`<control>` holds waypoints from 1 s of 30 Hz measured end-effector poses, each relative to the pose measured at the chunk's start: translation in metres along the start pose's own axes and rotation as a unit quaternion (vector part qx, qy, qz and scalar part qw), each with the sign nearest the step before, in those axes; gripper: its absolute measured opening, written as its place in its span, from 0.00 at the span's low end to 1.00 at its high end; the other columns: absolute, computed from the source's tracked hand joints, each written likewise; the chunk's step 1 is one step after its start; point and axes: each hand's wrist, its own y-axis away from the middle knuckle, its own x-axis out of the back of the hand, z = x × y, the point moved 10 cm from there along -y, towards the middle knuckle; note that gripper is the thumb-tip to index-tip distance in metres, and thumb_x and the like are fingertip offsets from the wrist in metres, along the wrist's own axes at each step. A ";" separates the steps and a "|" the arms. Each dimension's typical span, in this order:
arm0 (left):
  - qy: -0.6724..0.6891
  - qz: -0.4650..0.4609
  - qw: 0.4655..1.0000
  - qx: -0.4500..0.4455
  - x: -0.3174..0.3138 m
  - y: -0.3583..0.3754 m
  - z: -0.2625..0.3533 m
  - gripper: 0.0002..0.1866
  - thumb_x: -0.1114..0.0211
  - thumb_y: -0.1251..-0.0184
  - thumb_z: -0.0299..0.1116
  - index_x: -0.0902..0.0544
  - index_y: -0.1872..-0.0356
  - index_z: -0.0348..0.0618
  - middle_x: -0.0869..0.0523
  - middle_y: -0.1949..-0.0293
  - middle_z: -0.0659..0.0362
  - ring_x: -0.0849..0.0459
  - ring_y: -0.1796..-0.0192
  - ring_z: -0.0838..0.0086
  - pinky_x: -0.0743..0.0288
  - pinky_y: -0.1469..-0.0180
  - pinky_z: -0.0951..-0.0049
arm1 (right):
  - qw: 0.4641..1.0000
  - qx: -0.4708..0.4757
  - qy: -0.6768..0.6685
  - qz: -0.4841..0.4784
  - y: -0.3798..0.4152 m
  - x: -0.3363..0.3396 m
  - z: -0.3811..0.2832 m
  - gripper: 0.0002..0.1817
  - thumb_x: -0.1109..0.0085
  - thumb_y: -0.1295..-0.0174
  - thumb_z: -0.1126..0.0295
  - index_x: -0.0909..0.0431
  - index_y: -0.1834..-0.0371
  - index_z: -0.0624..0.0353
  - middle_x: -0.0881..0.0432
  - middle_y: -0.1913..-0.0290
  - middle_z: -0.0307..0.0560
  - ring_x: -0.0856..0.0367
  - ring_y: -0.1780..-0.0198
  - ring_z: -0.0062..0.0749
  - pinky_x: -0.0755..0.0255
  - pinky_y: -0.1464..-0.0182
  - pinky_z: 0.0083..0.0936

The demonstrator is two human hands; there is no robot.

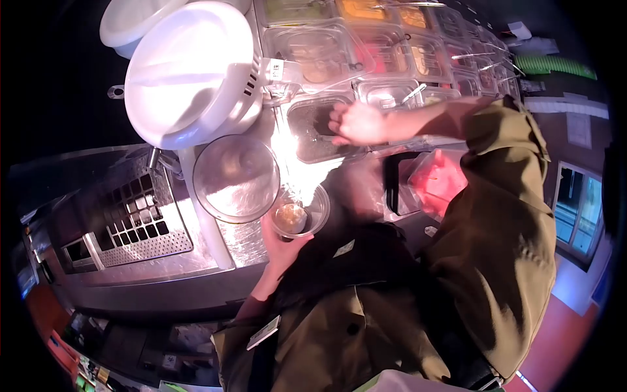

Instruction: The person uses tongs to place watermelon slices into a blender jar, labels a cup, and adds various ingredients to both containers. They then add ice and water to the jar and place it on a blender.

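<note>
- Holds a clear cup (318, 212) in the left hand (279, 243), fingers curled snugly round the wall, thumb at the near side.
- Reaches beyond the cup and to its right with the right hand (361, 124), over the edge of a dark-filled tray (313, 130); bends the fingers loosely, too blurred to tell whether pinching anything.
- Shows brownish and pale contents low in the cup, seemingly part-filled; leaves upper space unfilled and the top uncovered.
- Crowds the cup's left side with a round, clear-walled container (253, 191), just beside it on the metal counter (247, 243).
- Places a large white tub (225, 91) beyond the cup, to the left, limiting room on that side.
- Ranges clear food containers (287, 39) farther beyond the cup, with a pink-filled bag (439, 184) to its right.
- Hides detail between cup and tray in strong glare.
</note>
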 end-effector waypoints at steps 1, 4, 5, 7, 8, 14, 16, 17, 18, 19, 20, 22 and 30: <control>-0.012 0.001 1.000 0.001 0.000 0.000 -0.003 0.55 0.24 0.65 0.45 0.48 0.38 0.32 0.35 0.45 0.52 0.34 0.42 0.68 0.39 0.42 0.69 | 0.994 -0.073 -0.014 -0.085 0.007 -0.039 0.003 0.14 0.43 0.53 0.59 0.26 0.74 0.59 0.23 0.71 0.44 0.26 0.59 0.36 0.26 0.68 0.32; -0.098 0.001 0.995 -0.015 0.003 0.000 -0.001 0.55 0.24 0.65 0.46 0.48 0.38 0.33 0.35 0.46 0.53 0.33 0.44 0.68 0.38 0.43 0.69 | 0.967 -0.164 -0.111 -0.158 0.013 -0.057 0.010 0.08 0.45 0.57 0.68 0.23 0.79 0.62 0.20 0.73 0.53 0.20 0.65 0.43 0.26 0.69 0.33; -0.098 0.015 0.995 -0.027 0.006 0.001 0.002 0.51 0.24 0.66 0.46 0.44 0.41 0.34 0.33 0.48 0.53 0.32 0.46 0.66 0.37 0.45 0.68 | 0.967 -0.168 -0.106 -0.160 0.012 -0.049 0.011 0.08 0.46 0.57 0.69 0.23 0.78 0.63 0.20 0.73 0.54 0.20 0.66 0.43 0.26 0.69 0.33; -0.097 0.042 0.993 -0.056 0.007 -0.001 0.011 0.44 0.24 0.67 0.46 0.35 0.46 0.36 0.30 0.52 0.52 0.31 0.50 0.61 0.36 0.49 0.66 | 0.966 -0.180 -0.092 -0.161 0.012 -0.030 0.019 0.08 0.47 0.56 0.69 0.23 0.77 0.63 0.20 0.74 0.54 0.19 0.67 0.43 0.26 0.68 0.33; -0.105 0.037 0.992 -0.061 0.005 -0.002 0.013 0.45 0.24 0.67 0.46 0.35 0.45 0.36 0.30 0.52 0.52 0.31 0.49 0.61 0.36 0.49 0.66 | 0.970 -0.167 -0.081 -0.159 0.013 -0.021 0.018 0.08 0.47 0.56 0.70 0.23 0.78 0.64 0.21 0.74 0.55 0.20 0.68 0.44 0.26 0.68 0.34; -0.184 -0.008 0.981 -0.063 -0.012 -0.017 0.020 0.46 0.24 0.67 0.42 0.38 0.43 0.34 0.30 0.49 0.49 0.31 0.46 0.57 0.36 0.46 0.64 | 0.945 -0.194 -0.191 -0.182 0.035 -0.009 0.039 0.12 0.47 0.54 0.67 0.23 0.73 0.66 0.21 0.72 0.59 0.21 0.66 0.49 0.27 0.62 0.37; -0.202 -0.015 0.978 -0.055 -0.016 -0.022 0.023 0.46 0.24 0.67 0.40 0.38 0.43 0.34 0.30 0.50 0.47 0.31 0.46 0.57 0.35 0.46 0.64 | 0.921 -0.206 -0.298 -0.145 0.044 -0.015 0.053 0.14 0.46 0.53 0.65 0.22 0.70 0.66 0.21 0.71 0.60 0.22 0.64 0.50 0.28 0.59 0.38; -0.197 -0.018 0.979 -0.045 -0.017 -0.024 0.021 0.46 0.24 0.67 0.40 0.37 0.43 0.34 0.30 0.50 0.47 0.30 0.47 0.57 0.34 0.47 0.64 | 0.916 -0.210 -0.305 -0.155 0.049 -0.010 0.057 0.17 0.46 0.53 0.62 0.22 0.65 0.65 0.21 0.69 0.59 0.23 0.62 0.50 0.30 0.57 0.37; -0.194 -0.021 0.980 -0.035 -0.017 -0.025 0.018 0.45 0.24 0.67 0.39 0.37 0.43 0.35 0.29 0.51 0.47 0.29 0.48 0.57 0.34 0.47 0.64 | 0.921 -0.208 -0.301 -0.133 0.053 0.000 0.059 0.15 0.46 0.53 0.64 0.24 0.67 0.65 0.22 0.71 0.59 0.23 0.66 0.49 0.30 0.61 0.37; -0.190 -0.024 0.981 -0.026 -0.017 -0.028 0.017 0.45 0.24 0.67 0.39 0.37 0.43 0.35 0.29 0.51 0.47 0.28 0.48 0.57 0.33 0.48 0.64 | 0.927 -0.206 -0.295 -0.109 0.057 0.009 0.060 0.13 0.47 0.54 0.66 0.25 0.69 0.65 0.23 0.74 0.58 0.23 0.69 0.48 0.31 0.64 0.37; -0.194 -0.024 0.981 -0.018 -0.019 -0.030 0.019 0.45 0.24 0.67 0.39 0.37 0.44 0.34 0.29 0.51 0.46 0.28 0.48 0.57 0.32 0.49 0.65 | 0.931 -0.205 -0.291 -0.085 0.061 0.019 0.061 0.11 0.47 0.55 0.68 0.26 0.72 0.66 0.24 0.77 0.57 0.23 0.73 0.47 0.32 0.68 0.36; -0.200 -0.028 0.979 -0.005 -0.028 -0.038 0.028 0.45 0.24 0.66 0.38 0.37 0.44 0.32 0.29 0.51 0.44 0.27 0.49 0.57 0.31 0.50 0.65 | 0.947 -0.178 -0.260 -0.061 0.066 0.050 0.054 0.08 0.49 0.56 0.71 0.28 0.74 0.65 0.26 0.81 0.55 0.26 0.77 0.45 0.33 0.72 0.37; 0.045 -0.038 0.998 -0.021 -0.062 -0.061 0.032 0.48 0.26 0.61 0.30 0.48 0.40 0.27 0.30 0.50 0.47 0.30 0.46 0.64 0.37 0.43 0.69 | 0.992 0.098 0.003 0.079 0.078 0.133 -0.015 0.10 0.52 0.56 0.72 0.35 0.69 0.61 0.33 0.72 0.45 0.29 0.73 0.35 0.33 0.78 0.29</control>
